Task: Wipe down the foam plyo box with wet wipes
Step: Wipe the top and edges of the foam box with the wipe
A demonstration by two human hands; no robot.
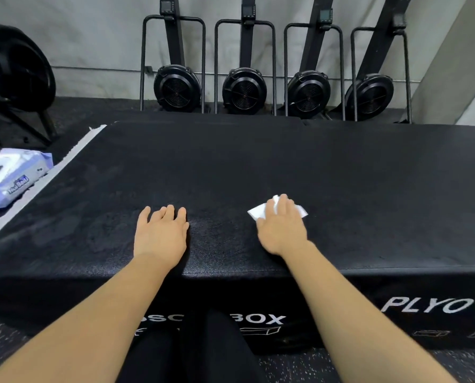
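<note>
The black foam plyo box [258, 167] fills the middle of the view, with white lettering on its near side. A white wet wipe [257, 212] lies on the box top near the front edge, and my right hand [282, 226] presses flat on it with straight fingers. My left hand [161, 233] rests flat on the box top to the left of it, fingers straight, holding nothing. A blue and white pack of wet wipes [9, 175] lies at the far left, beside the box's left edge.
Several black rowing machines [243, 89] stand upright against the grey wall behind the box. A black fan bike [12, 76] stands at the back left. Speckled rubber floor [300, 366] runs in front of the box, where my dark-clad legs [203, 352] are.
</note>
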